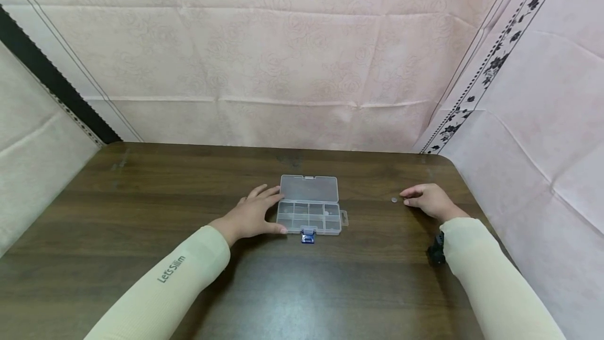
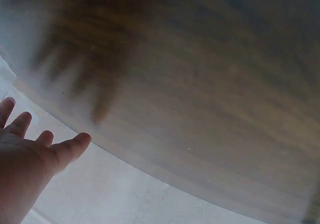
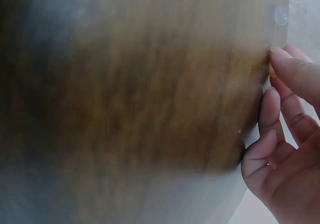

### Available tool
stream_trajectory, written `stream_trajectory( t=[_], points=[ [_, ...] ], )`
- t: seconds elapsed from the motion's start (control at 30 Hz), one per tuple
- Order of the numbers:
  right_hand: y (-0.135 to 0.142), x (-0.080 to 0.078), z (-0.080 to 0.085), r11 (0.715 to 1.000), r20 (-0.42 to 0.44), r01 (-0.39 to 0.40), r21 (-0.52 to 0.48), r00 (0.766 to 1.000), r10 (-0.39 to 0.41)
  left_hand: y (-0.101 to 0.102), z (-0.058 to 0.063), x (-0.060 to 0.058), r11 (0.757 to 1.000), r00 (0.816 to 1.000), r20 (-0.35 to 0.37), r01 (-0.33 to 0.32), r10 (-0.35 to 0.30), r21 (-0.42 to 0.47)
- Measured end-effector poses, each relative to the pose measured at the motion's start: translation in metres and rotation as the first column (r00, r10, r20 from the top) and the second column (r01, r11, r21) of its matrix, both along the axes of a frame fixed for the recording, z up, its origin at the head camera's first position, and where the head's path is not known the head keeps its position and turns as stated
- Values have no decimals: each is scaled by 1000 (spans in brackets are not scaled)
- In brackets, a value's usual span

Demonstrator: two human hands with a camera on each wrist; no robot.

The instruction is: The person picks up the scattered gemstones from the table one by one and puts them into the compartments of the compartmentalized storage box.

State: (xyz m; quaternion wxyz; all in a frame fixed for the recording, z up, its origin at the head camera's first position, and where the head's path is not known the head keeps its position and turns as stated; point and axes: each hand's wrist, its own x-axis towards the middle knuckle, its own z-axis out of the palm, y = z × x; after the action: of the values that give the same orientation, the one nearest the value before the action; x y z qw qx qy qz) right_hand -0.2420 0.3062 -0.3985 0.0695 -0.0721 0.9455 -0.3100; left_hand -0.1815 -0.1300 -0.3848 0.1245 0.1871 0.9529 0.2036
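Observation:
A clear plastic compartment box (image 1: 309, 227) lies on the table with its lid (image 1: 309, 189) folded back. My left hand (image 1: 257, 214) is at its left side, fingers spread, index fingertip by the hinge and thumb at the front left corner. In the left wrist view, the left hand (image 2: 30, 159) shows extended fingers. Further right, my right hand (image 1: 429, 201) is low over the table, thumb and index close together just right of a small pale disc (image 1: 394, 200). The right wrist view shows the right hand (image 3: 295, 149) with its other fingers curled and a clear round piece (image 3: 281, 15) beyond the fingertips.
A blue tag (image 1: 308, 237) sits at the box's front edge, and a hanging loop (image 1: 344, 218) sticks out on its right. Something small and whitish lies in a right-hand compartment. The brown wooden table (image 1: 264, 298) meets pale patterned cloth (image 1: 283, 67) at the back and sides.

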Motion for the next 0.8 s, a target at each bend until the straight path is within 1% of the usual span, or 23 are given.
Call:
stream_trajectory(
  t=[0.13,0.37,0.63,0.8],
  points=[
    [-1,1,1,1000,-14,2,16,1000,-2,0,1,0,1000,1000,-1,5,-5,-1],
    [-1,2,1,1000,-34,13,0,999,-13,0,0,0,1000,1000,-7,5,-5,-9],
    [-3,5,10,999,-59,34,27,998,-33,0,0,0,1000,1000,-6,5,-5,-6],
    [-9,6,14,999,-99,29,31,995,-26,0,-1,0,1000,1000,-9,5,-5,-1]
  ],
)
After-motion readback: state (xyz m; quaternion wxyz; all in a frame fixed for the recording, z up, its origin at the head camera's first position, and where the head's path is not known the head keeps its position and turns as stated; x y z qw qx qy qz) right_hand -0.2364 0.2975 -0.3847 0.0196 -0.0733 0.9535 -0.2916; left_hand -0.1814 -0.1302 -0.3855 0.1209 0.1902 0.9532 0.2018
